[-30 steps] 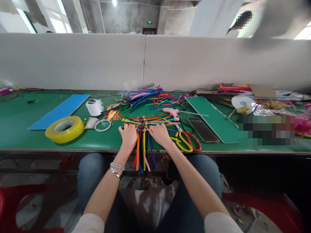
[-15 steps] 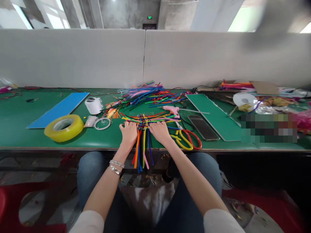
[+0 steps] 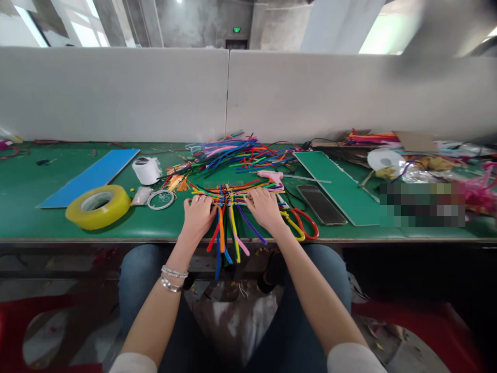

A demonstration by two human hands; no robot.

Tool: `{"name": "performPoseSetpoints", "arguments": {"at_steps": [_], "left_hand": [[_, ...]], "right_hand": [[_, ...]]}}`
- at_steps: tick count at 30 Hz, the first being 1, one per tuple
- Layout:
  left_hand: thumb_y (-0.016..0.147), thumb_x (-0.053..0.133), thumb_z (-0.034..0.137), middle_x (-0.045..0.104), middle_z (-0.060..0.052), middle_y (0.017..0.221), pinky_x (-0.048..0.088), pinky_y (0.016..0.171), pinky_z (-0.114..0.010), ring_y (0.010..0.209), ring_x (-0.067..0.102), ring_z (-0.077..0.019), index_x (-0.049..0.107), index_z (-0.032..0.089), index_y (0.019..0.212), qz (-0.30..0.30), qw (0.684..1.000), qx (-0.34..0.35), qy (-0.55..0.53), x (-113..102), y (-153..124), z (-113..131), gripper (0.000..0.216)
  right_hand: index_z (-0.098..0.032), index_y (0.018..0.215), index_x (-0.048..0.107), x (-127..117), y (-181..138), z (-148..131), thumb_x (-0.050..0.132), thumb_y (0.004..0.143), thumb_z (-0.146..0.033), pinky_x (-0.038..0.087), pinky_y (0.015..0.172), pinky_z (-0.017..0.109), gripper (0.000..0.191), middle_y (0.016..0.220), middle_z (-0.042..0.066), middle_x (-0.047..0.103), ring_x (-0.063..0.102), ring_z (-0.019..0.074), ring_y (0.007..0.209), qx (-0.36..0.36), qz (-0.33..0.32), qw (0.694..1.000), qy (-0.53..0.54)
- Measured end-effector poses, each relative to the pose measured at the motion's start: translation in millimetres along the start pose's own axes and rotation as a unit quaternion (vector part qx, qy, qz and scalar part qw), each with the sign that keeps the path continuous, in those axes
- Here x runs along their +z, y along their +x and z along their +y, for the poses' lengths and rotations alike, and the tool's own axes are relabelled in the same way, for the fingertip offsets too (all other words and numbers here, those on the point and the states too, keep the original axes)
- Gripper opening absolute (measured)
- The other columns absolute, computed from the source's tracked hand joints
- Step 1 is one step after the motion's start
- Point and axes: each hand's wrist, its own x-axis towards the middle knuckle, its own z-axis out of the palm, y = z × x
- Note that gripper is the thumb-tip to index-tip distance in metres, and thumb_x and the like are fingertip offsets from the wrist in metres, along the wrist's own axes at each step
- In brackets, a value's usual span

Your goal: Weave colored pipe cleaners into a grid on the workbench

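A woven patch of colourful pipe cleaners [image 3: 227, 195] lies near the table's front edge, its lower strands fanning out and hanging over the edge. My left hand [image 3: 199, 215] closes on the strands at the left side of the weave, fingers bent over them. On the opposite side my right hand [image 3: 265, 208] grips the strands running right, its fingertips hidden beneath. Scissors [image 3: 309, 224] with yellow and red handles rest right beside my right hand. Behind it is a pink glue gun [image 3: 272, 177] with a clear glue stick.
A loose heap of pipe cleaners [image 3: 236, 153] lies at the back. Leftward are yellow tape [image 3: 73, 213], a blue board [image 3: 91, 178], a white spool [image 3: 146, 171] and a wire ring [image 3: 160, 199]. Rightward are a phone [image 3: 321, 204], a green board [image 3: 337, 189] and a paper roll [image 3: 384, 159].
My hands have moved apart, the left one leftward and the right one slightly rightward. The hanging strands are spread wider, with the purple one swung to the right.
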Motion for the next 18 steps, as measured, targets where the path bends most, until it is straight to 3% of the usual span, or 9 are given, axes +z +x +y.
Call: {"name": "performPoseSetpoints", "arguments": {"at_steps": [5,10,14,18], "left_hand": [[0.082,0.050,0.031,0.061,-0.007,0.113,0.033,0.087,-0.038,0.106,0.050,-0.0256,0.057,0.022,0.104,-0.027,0.999,0.020,-0.017,-18,-1,-19,0.025],[0.074,0.058,0.025,0.057,-0.004,0.123,0.025,0.100,-0.044,0.122,0.039,-0.0269,0.056,0.026,0.114,-0.012,0.993,0.113,-0.010,-25,-2,-28,0.040],[0.080,0.054,0.024,0.059,-0.005,0.122,0.020,0.103,-0.051,0.126,0.036,-0.0276,0.057,0.024,0.116,-0.005,0.987,0.159,0.015,-18,-1,-21,0.036],[0.087,0.041,0.015,0.062,-0.005,0.119,0.025,0.102,-0.047,0.123,0.042,-0.0240,0.059,0.023,0.114,0.001,0.982,0.189,0.029,0,4,-10,0.034]], "right_hand": [[-0.016,0.108,0.056,-9,-3,-1,0.036,0.090,-0.022,0.033,0.089,0.033,0.029,0.109,0.009,0.061,0.051,0.0217,0.102,-0.048,0.043,0.995,0.077],[-0.017,0.125,0.050,-8,-7,4,0.038,0.078,-0.006,0.030,0.102,0.034,0.049,0.126,0.005,0.054,0.044,0.0170,0.118,-0.184,-0.015,0.976,0.119],[-0.018,0.124,0.053,2,-7,2,0.046,0.083,-0.014,0.030,0.104,0.039,0.042,0.130,0.005,0.053,0.042,0.0208,0.123,-0.210,-0.045,0.974,0.078],[-0.018,0.118,0.058,13,0,-5,0.044,0.086,-0.012,0.034,0.102,0.040,0.035,0.122,0.005,0.059,0.046,0.0219,0.120,-0.209,-0.032,0.977,0.034]]}}
